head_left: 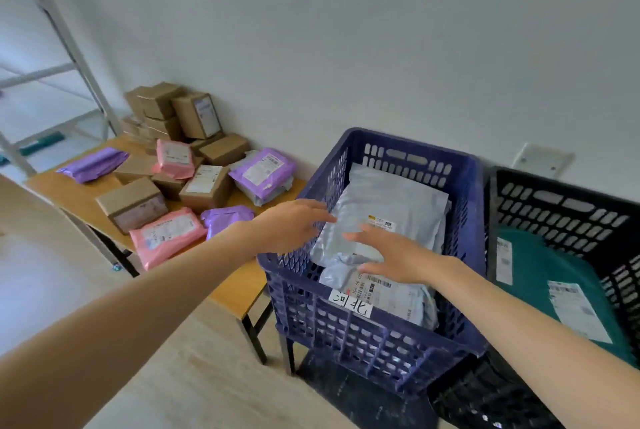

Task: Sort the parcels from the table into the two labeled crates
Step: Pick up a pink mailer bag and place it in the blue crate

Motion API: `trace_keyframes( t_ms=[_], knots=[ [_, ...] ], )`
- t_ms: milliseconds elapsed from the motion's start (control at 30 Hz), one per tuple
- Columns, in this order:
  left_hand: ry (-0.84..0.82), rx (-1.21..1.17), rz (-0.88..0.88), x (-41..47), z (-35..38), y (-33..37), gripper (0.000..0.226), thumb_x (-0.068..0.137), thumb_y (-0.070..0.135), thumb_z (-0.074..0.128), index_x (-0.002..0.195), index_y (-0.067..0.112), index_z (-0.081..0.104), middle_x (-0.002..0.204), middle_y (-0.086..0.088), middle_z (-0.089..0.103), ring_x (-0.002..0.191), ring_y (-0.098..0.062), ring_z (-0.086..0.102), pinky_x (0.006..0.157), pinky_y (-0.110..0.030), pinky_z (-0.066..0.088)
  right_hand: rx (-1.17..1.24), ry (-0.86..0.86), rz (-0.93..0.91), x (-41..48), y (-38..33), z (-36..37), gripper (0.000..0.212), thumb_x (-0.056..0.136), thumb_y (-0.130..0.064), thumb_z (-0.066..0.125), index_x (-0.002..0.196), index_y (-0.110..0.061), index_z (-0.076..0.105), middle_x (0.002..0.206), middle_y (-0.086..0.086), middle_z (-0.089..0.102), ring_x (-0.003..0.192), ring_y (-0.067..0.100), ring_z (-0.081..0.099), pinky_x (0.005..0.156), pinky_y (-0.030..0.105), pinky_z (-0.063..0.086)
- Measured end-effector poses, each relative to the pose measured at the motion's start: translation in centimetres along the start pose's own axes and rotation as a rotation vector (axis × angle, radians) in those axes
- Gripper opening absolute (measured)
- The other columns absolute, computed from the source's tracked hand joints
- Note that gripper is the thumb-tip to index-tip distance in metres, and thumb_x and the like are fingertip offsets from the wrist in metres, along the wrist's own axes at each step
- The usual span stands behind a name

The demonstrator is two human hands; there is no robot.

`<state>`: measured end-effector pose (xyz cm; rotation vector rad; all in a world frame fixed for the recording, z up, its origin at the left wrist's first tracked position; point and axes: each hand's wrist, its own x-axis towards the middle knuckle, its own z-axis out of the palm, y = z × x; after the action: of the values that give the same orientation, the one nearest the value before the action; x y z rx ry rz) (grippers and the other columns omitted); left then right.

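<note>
Blue crate (363, 335): perforated plastic, handwritten label on near rim. Holds glossy, crinkled grey mailers (391, 196), stacked flat. Black crate (561, 210), just right of it, has the same lattice and holds green mailers (540, 266).

Left hand (294, 224) over blue crate's left rim, right hand (394, 255) over grey mailers. Both have fingers straight and spread, holding nothing.

Wooden table (69, 191) at left carries cardboard boxes (133, 203), pink mailers (166, 234) and purple mailers (261, 169).

In the blue crate (381, 342), grey poly mailers (391, 200) are lying stacked flat; a handwritten label (350, 302) is hanging on its near rim. Green mailers (540, 266) are resting in the black crate (568, 207) just beside it. Cardboard boxes (133, 203), pink mailers (166, 231) and purple mailers (261, 169) are sitting scattered on the wooden table (69, 193).
</note>
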<state>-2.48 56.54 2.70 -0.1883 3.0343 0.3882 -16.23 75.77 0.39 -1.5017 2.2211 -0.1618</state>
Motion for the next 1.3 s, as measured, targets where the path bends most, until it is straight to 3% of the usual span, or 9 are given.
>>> trace_keyframes(
  t_ms=[200,333,567,633,767,900,1067,1200,1300],
  knots=[
    [0.264,-0.188,-0.176,-5.4,-2.6,-2.1,0.040,0.096,0.006,0.049,0.134,0.019,0.055,0.139,-0.001,0.052,0.125,-0.016,0.047,0.095,-0.007,0.027,0.334,0.225,-0.079,3.6,-5.0,-1.1,0.059,0.095,-0.033,0.059,0.148,-0.031,0.033,0.154,-0.005,0.035,0.134,0.017,0.043,0.109,0.036,0.038],
    [0.333,-0.223,-0.305,-8.4,-3.2,-5.3,0.042,0.097,0.007,0.048,0.136,0.022,0.051,0.138,0.001,0.052,0.123,-0.018,0.050,0.102,-0.029,0.040,0.505,0.317,-0.102,6.8,-9.1,-1.0,0.052,0.096,-0.026,0.058,0.145,-0.022,0.040,0.149,0.002,0.041,0.127,0.021,0.050,0.099,0.030,0.043],
    [0.380,-0.377,-0.400,-13.2,-2.7,-13.8,0.042,0.095,0.010,0.052,0.135,0.026,0.051,0.133,0.000,0.058,0.120,-0.014,0.055,0.102,-0.038,0.047,0.677,0.365,-0.063,14.5,-16.5,0.8,0.047,0.094,-0.020,0.062,0.139,-0.014,0.046,0.140,0.008,0.050,0.114,0.018,0.057,0.087,0.025,0.044],
    [0.387,-0.423,-0.387,-14.5,-2.6,-17.0,0.040,0.094,0.006,0.051,0.130,0.022,0.056,0.128,0.001,0.060,0.116,-0.013,0.056,0.101,-0.037,0.047,0.691,0.382,-0.035,17.4,-18.9,1.7,0.046,0.094,-0.019,0.062,0.137,-0.012,0.048,0.139,0.009,0.051,0.110,0.015,0.057,0.087,0.024,0.045],
    [0.411,-0.426,-0.407,-17.2,-1.8,-23.5,0.039,0.093,0.002,0.053,0.125,0.023,0.058,0.127,0.005,0.060,0.116,-0.006,0.053,0.096,-0.020,0.042,0.731,0.391,0.024,22.7,-23.9,4.2,0.043,0.095,-0.015,0.060,0.136,-0.011,0.049,0.139,0.013,0.051,0.116,0.019,0.056,0.096,0.028,0.046],
    [0.350,-0.418,-0.483,-19.2,-0.8,-29.7,0.043,0.095,0.004,0.051,0.136,0.018,0.053,0.138,0.000,0.053,0.128,-0.016,0.048,0.106,-0.030,0.040,0.764,0.395,0.109,26.5,-28.1,6.9,0.040,0.094,-0.010,0.059,0.134,-0.006,0.052,0.137,0.014,0.053,0.126,0.021,0.050,0.103,0.027,0.041],
    [0.276,-0.433,-0.488,-20.6,1.0,-36.2,0.044,0.095,0.003,0.051,0.137,0.017,0.051,0.143,-0.003,0.048,0.132,-0.021,0.044,0.108,-0.033,0.038,0.834,0.382,0.236,30.2,-31.5,10.8,0.038,0.094,-0.009,0.059,0.131,-0.004,0.053,0.131,0.013,0.056,0.113,0.015,0.052,0.079,0.008,0.036],
    [0.228,-0.450,-0.499,-20.6,3.2,-39.2,0.042,0.095,0.007,0.051,0.136,0.018,0.052,0.144,-0.003,0.049,0.133,-0.022,0.043,0.105,-0.031,0.037,0.852,0.370,0.305,31.9,-32.2,13.4,0.035,0.095,-0.009,0.058,0.129,-0.004,0.054,0.126,0.012,0.058,0.105,0.015,0.053,0.086,0.022,0.042],
    [0.193,-0.481,-0.522,-20.1,5.1,-40.8,0.042,0.095,0.008,0.051,0.136,0.018,0.051,0.144,-0.004,0.048,0.132,-0.023,0.044,0.103,-0.031,0.038,0.851,0.346,0.359,33.0,-31.9,15.5,0.018,0.094,-0.008,0.059,0.111,-0.014,0.059,0.118,0.008,0.058,0.082,0.011,0.054,0.070,0.022,0.044]
  ],
)
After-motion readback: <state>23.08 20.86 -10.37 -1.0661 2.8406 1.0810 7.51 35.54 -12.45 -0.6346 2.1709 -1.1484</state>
